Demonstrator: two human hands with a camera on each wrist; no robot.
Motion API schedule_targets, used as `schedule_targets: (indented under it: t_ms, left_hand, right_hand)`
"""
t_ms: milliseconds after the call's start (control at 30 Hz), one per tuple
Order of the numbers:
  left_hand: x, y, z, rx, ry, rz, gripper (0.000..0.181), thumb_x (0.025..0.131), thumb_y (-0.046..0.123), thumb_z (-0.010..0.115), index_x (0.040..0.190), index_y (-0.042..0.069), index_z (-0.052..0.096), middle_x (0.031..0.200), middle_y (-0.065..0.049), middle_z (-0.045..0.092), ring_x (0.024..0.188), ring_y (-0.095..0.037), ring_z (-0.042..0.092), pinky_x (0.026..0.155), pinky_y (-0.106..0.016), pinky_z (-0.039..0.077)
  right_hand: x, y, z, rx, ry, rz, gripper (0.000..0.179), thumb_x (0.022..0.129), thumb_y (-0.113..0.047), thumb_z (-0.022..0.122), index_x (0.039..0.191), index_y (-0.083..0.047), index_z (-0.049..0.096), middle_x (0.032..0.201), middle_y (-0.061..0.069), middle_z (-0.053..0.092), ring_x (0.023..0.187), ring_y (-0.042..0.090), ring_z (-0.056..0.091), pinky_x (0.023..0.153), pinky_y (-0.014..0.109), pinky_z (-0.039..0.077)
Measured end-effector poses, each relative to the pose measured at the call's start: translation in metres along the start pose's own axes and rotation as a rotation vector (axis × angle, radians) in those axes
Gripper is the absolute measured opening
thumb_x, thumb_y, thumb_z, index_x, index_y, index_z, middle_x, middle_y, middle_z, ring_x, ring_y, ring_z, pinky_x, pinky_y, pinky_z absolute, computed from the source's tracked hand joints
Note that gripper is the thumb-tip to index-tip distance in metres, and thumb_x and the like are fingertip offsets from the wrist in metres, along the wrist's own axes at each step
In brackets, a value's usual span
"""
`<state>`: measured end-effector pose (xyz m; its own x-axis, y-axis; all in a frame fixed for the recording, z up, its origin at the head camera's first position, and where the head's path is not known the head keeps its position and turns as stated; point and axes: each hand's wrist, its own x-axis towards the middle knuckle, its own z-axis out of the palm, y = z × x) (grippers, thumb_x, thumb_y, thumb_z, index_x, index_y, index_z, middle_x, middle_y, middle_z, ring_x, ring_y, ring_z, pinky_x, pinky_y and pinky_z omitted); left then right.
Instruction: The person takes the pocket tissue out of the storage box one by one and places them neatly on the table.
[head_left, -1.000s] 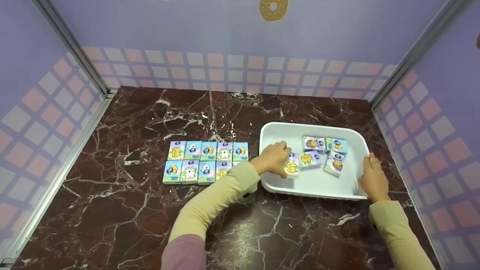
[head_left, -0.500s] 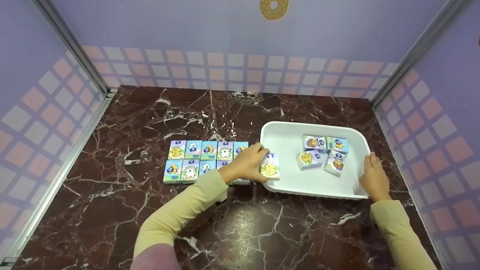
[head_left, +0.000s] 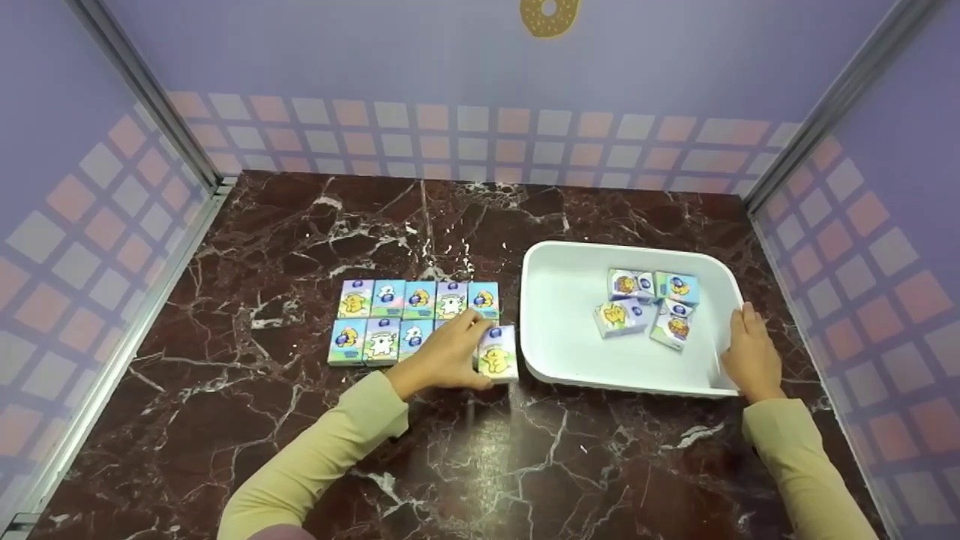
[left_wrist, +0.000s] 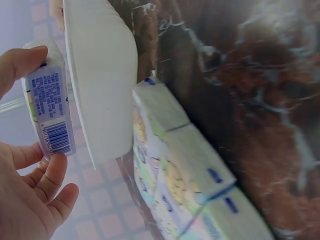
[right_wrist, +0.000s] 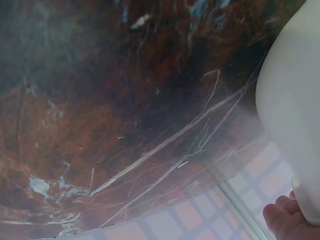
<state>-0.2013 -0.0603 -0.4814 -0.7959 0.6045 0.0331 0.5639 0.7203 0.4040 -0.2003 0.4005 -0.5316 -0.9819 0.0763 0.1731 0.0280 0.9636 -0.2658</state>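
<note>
Carried leftward out of the white, round-cornered tray (head_left: 562, 349) since a second ago, one small lilac rectangular packet with a yellow cartoon figure (head_left: 498, 360) now sits just below frame centre, pinched between fingers and thumb of the left hand (head_left: 448, 356), by the right end of two rows of pastel packets (head_left: 382, 341). At frame right, the right hand (head_left: 752, 356) grips the tray's rim.
</note>
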Motion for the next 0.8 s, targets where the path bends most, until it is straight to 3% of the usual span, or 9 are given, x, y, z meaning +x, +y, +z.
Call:
schedule_targets:
  t_ms: [133, 400, 800]
  left_hand:
    - [-0.01, -0.003, 0.009, 0.016, -0.023, -0.017, 0.085, 0.053, 0.041, 0.077, 0.123, 0.005, 0.044, 0.11, -0.005, 0.044, 0.091, -0.016, 0.045, 0.08, -0.029, 0.045]
    - [-0.023, -0.01, 0.032, 0.131, -0.063, 0.024, 0.084, 0.055, 0.046, 0.073, 0.122, 0.005, 0.044, 0.103, -0.006, 0.045, 0.084, -0.016, 0.044, 0.075, -0.03, 0.045]
    - [-0.028, -0.013, 0.045, 0.301, -0.033, 0.076, 0.074, 0.056, 0.049, 0.072, 0.111, 0.005, 0.049, 0.098, -0.007, 0.045, 0.082, -0.019, 0.045, 0.075, -0.035, 0.044]
  right_hand:
    - [0.0, -0.001, -0.001, -0.008, 0.001, 0.002, 0.062, 0.069, 0.006, 0.048, 0.128, 0.015, 0.031, 0.138, 0.031, 0.023, 0.123, 0.049, 0.025, 0.093, 0.063, 0.027]
    - [0.0, -0.001, 0.0, -0.007, 0.006, 0.007, 0.062, 0.069, 0.006, 0.048, 0.127, 0.014, 0.032, 0.137, 0.031, 0.024, 0.122, 0.049, 0.027, 0.091, 0.064, 0.028]
    - [0.0, -0.001, 0.001, -0.001, 0.021, 0.006, 0.061, 0.068, 0.006, 0.047, 0.127, 0.014, 0.032, 0.137, 0.03, 0.025, 0.121, 0.05, 0.028, 0.09, 0.065, 0.029]
